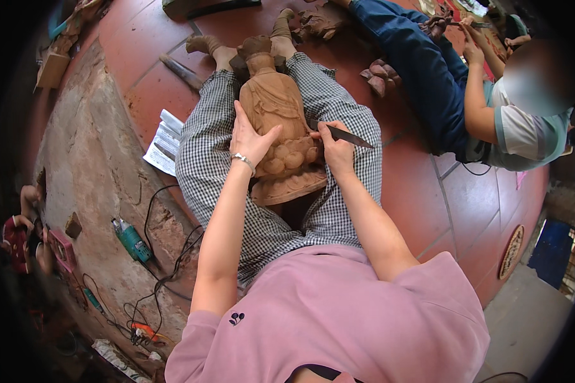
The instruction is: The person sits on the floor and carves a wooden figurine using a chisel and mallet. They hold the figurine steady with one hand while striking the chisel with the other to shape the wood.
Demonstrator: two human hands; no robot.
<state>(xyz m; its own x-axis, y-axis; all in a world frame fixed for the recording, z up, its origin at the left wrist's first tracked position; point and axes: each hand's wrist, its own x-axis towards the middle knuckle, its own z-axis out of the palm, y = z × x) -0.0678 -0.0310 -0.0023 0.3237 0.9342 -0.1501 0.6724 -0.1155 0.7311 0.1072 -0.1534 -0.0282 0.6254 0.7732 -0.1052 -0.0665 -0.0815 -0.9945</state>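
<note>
You are sitting on a red tiled floor (428, 191) that fills the middle of the frame, with a rough bare strip of ground along its left side. A wooden statue (278, 121) lies lengthwise on your lap in the upper centre, its base toward you and its head up by your feet, resting between your checked trouser legs.

Your left hand (252, 137) lies flat and spread on the statue's left flank, steadying it. Your right hand (335, 150) is closed around a carving knife (345, 135), whose blade lies at the statue's right edge, near the rounded petals above the base.

By the look of it the carving is well advanced: the robe folds, the row of petals and the base are all shaped. The work in hand seems to be fine trimming at the lower right; how much is left there I cannot tell.

No container with visible contents shows. A green power tool (133, 241) with its cable lies at lower left, a sheet of paper (163, 143) beside your left leg. Another person (492, 108) sits at upper right, working with their own hands.
</note>
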